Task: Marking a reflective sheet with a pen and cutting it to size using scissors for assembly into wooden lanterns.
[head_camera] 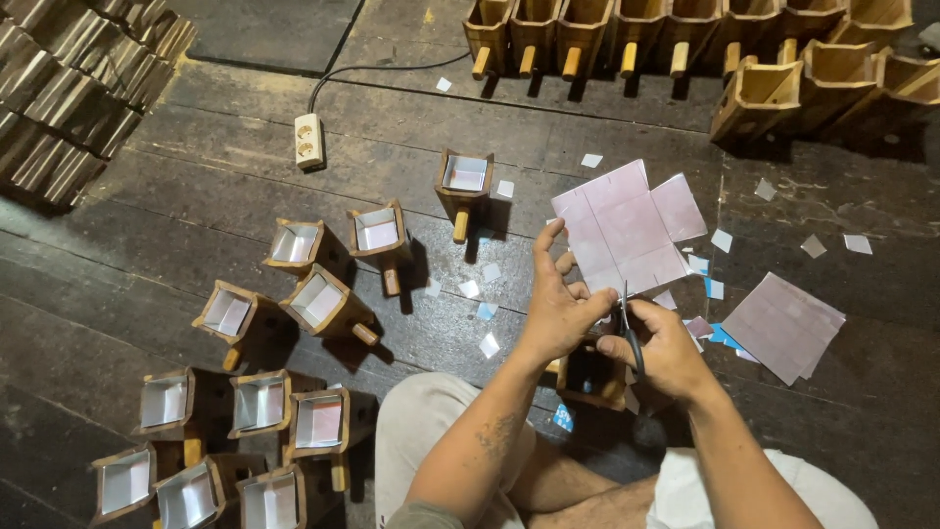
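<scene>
Presently the left hand [560, 315] pinches a pale cross-shaped sheet [627, 227] above the wooden box [590, 376]; right hand [664, 348] closed on scissors [630, 333]. Risk: blades near left fingers, possible nick or crooked cut

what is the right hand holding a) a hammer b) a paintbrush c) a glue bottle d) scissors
d, the right hand grips dark-handled scissors whose blades point up into the lower edge of the pale paper sheet that the left hand holds.
</scene>
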